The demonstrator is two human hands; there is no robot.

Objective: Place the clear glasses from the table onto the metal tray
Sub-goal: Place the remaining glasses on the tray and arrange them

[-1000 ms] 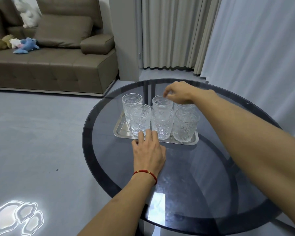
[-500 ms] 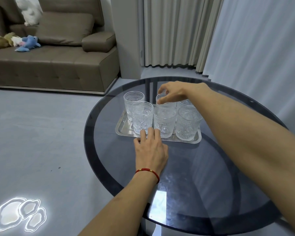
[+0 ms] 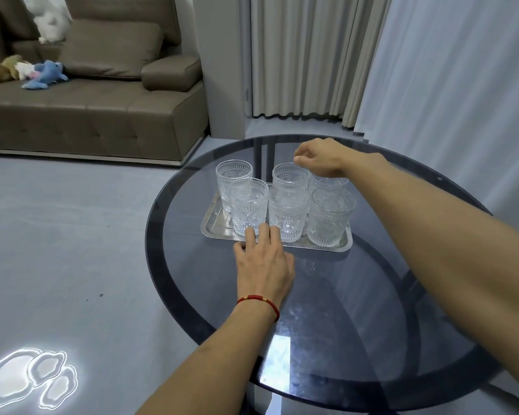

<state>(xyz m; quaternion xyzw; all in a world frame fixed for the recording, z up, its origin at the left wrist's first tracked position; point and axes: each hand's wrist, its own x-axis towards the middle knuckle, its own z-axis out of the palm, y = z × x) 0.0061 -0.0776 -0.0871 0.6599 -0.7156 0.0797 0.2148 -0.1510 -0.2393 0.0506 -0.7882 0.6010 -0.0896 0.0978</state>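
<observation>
Several clear patterned glasses stand upright in two rows on the metal tray (image 3: 215, 232), which lies on the round dark glass table (image 3: 357, 310). My left hand (image 3: 262, 265) lies flat on the table with its fingertips against the tray's front rim, just before the front-left glass (image 3: 249, 205) and the front-middle glass (image 3: 288, 214). My right hand (image 3: 319, 157) hovers just above the back row, fingers loosely curled and holding nothing, beside the rim of the back-middle glass (image 3: 289, 175). It partly hides the back-right glass (image 3: 327, 184).
A brown sofa (image 3: 87, 115) with plush toys (image 3: 42, 74) stands at the far left on the grey floor. Curtains (image 3: 432, 70) hang behind and to the right of the table. The table's near half holds only reflections.
My right hand has let go of the back-middle glass's rim and lifted slightly up and to the right. My left hand stays at the tray's front edge.
</observation>
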